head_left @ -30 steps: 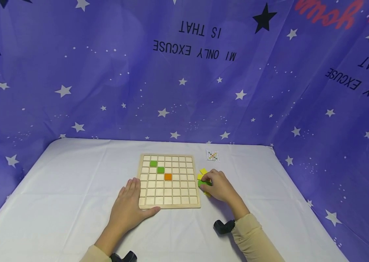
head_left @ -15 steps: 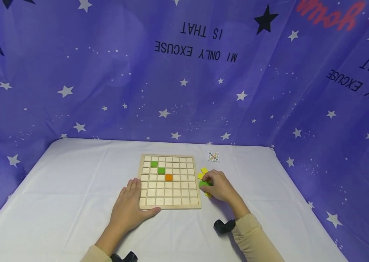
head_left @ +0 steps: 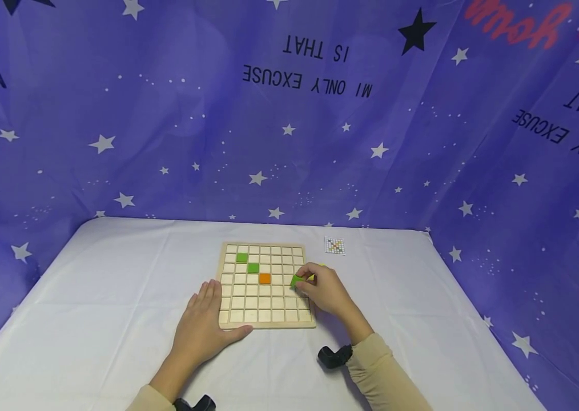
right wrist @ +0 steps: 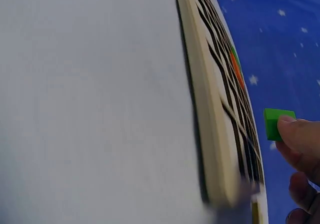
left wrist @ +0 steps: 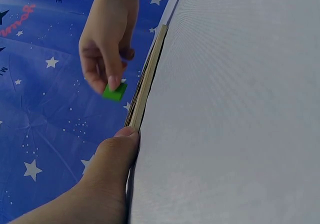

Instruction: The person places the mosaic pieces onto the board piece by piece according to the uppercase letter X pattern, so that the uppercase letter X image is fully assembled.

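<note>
My right hand (head_left: 322, 291) pinches a green tile (head_left: 297, 280) just above the wooden grid board (head_left: 266, 324), near its 3 o'clock edge. My left hand (head_left: 202, 328) lies flat, fingers straight, holding down the board's 7 o'clock corner. Three tiles sit in cells: two green (head_left: 241, 257), one orange (head_left: 265, 278). Most cells look unfilled. One small pattern card (head_left: 334, 245) lies at 1 o'clock.

Head view: high and set back, facing forward and down over the white table (head_left: 115, 297), the wooden grid board (head_left: 266, 324) at lower centre of the frame. Left wrist view: very low, skimming along the board's edge (left wrist: 145, 87). Right wrist view: equally close, tilted along the board (right wrist: 207, 129). Shared by all three: board and green tile (head_left: 297, 280).
</note>
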Tool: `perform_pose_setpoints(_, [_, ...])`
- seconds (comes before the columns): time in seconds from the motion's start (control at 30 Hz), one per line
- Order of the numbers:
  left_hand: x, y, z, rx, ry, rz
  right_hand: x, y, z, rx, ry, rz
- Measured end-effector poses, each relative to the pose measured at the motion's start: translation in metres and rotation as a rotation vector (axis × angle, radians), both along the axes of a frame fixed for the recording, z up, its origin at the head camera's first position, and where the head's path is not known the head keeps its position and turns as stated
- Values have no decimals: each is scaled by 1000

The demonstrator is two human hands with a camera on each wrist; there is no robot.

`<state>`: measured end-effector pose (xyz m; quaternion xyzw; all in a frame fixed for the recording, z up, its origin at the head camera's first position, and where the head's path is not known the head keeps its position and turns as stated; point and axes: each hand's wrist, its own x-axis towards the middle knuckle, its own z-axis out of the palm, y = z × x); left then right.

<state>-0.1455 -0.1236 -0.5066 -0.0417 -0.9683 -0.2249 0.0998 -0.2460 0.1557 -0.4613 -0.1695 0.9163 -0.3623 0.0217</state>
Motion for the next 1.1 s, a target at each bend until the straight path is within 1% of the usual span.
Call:
perform_pose_setpoints(0.07, [0,0,-1,1,-3,0,2,-10,-1,-20,-20,36])
perform_pose_setpoints(0.13, [0,0,-1,2,-5,1,2,-18,-3,-15,-27,58])
perform_pose_setpoints(0.23, [0,0,-2,3,-6,0,3,-26,-6,11,-19,73])
perform_pose_setpoints(0.33, [0,1,-1,1,-3,-1,3,-31,-8,59,12,71])
perform_pose_setpoints(0.57, [-1,0,-2,-6,11,0,4,-39,-10,135,51,81])
perform_pose_setpoints(0.73, [0,0,-2,-6,14,-3,6,-42,-9,174,77,72])
perform_pose_setpoints(1.1, [-1,-1,-3,-8,11,-1,12,-39,-5,224,73,105])
